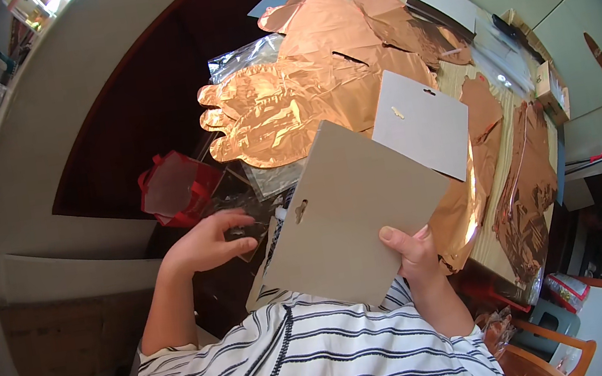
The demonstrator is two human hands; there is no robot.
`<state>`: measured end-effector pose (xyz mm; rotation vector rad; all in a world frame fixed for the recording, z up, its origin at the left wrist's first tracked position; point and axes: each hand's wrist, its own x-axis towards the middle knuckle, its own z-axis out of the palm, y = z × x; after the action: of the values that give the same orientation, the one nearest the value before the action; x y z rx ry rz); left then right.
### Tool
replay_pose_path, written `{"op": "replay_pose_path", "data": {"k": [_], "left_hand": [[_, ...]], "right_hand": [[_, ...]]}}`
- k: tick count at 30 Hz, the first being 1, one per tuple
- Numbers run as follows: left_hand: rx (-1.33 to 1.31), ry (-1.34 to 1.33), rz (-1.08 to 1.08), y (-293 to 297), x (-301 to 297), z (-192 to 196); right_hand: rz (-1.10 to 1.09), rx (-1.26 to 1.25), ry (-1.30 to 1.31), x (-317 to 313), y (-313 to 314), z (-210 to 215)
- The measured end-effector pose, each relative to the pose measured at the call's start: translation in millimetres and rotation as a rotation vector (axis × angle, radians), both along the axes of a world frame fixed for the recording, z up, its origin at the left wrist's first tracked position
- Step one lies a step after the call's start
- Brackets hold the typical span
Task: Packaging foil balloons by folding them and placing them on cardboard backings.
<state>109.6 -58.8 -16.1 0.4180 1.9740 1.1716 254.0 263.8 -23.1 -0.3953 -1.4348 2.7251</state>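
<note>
My right hand (413, 250) grips the lower right edge of a flat grey-beige cardboard sheet (348, 216), thumb on top. The sheet has a hanging slot near its left edge and is tilted in front of my striped shirt. To its left is my left hand (214, 240), thumb and fingers apart with a gap between them and nothing visibly held. Crinkled clear plastic (241, 206) lies just beyond its fingers. Past the sheet's far edge rests a paler card (423, 127) with a slot, on top of flat copper-coloured foil shapes (259, 116) with rounded lobes.
The foil pieces spread over a pale ribbed table surface (498, 182). A red bag (178, 187) stands at the left beyond my left hand. Clear plastic sleeves (503, 56) and a small box (551, 92) lie at the far right. A wooden chair (548, 353) is at lower right.
</note>
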Motion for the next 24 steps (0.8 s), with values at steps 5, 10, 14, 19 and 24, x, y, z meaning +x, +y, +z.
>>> {"op": "replay_pose_path", "data": {"k": [5, 10, 14, 19, 24], "left_hand": [[0.098, 0.095, 0.117, 27, 5, 43], [0.535, -0.3, 0.185, 55, -1, 35], [0.644, -0.456, 0.21, 69, -3, 28], [0.69, -0.583, 0.249, 76, 2, 18], [0.716, -0.713, 0.215, 77, 6, 12]], "right_hand": [[0.01, 0.053, 0.0, -4, -4, 4], [-0.008, 0.126, 0.021, -4, -2, 7], [-0.047, 0.177, 0.044, -1, 2, 8], [-0.033, 0.232, 0.099, 5, 6, 6], [-0.042, 0.246, 0.099, 11, 10, 12]]}}
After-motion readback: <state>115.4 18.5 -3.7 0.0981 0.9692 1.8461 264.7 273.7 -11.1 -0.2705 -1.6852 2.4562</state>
